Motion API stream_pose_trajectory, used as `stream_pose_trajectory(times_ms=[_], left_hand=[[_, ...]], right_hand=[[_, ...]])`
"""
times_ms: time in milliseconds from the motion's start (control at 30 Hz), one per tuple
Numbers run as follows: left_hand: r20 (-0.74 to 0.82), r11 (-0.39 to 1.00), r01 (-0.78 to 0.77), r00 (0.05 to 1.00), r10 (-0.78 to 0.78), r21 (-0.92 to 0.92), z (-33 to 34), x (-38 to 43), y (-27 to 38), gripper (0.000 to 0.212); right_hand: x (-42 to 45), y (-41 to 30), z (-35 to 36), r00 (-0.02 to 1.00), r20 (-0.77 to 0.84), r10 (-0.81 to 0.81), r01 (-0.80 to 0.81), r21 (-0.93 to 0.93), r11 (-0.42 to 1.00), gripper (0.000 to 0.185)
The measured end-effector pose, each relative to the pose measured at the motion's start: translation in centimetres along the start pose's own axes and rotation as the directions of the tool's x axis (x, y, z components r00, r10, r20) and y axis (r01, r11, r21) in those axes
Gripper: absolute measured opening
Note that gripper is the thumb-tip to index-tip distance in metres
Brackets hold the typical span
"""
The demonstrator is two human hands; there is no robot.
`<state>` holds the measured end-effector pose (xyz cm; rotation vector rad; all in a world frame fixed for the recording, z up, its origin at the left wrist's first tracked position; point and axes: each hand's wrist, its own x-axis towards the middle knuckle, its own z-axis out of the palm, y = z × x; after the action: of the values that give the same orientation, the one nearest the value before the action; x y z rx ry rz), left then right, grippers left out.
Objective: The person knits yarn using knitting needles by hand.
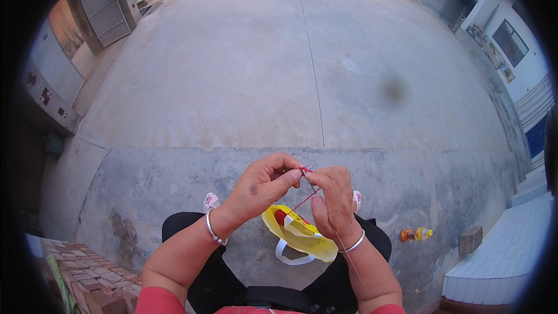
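Red yarn [306, 169] is looped near the tips of thin metal knitting needles, between my two hands. My left hand [266, 183] pinches the yarn and a needle tip between thumb and forefinger. In my right hand [333, 200] is a long thin needle [348, 259], whose far end slants down past the wrist. A strand of red yarn [301, 204] runs from the needles down into a yellow bag [320, 246] with white handles, where a red ball of yarn [281, 216] partly shows. The bag is between my knees, below the hands.
A bottle with orange-brown liquid [416, 234] lies on the concrete ground to the right, near a grey brick [470, 240] and a white tiled ledge [497, 253]. Stacked red bricks [93, 274] are at the lower left. A metal gate [104, 6] stands at the upper left.
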<state>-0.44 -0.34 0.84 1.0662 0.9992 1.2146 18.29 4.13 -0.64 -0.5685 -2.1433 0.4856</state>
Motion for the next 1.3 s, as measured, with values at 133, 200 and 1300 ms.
stream_pose_trajectory(times_ms=[133,200,1300], left_hand=[[-0.011,0.998,0.042,0.999,-0.043,-0.054,-0.14,0.02,0.15,0.013],[-0.022,0.998,0.030,0.999,-0.031,-0.049,-0.11,0.08,0.27,0.013],[0.075,0.999,0.032,0.997,-0.035,0.039,0.12,-0.31,0.54,0.017]], right_hand=[[0.10,-0.06,-0.18,1.000,0.000,-0.006,0.006,0.032,0.999,0.039],[0.01,0.06,-0.23,1.000,-0.019,-0.001,0.002,0.039,0.999,0.039],[-0.10,0.40,-0.52,0.999,0.011,0.038,-0.039,0.186,0.982,0.034]])
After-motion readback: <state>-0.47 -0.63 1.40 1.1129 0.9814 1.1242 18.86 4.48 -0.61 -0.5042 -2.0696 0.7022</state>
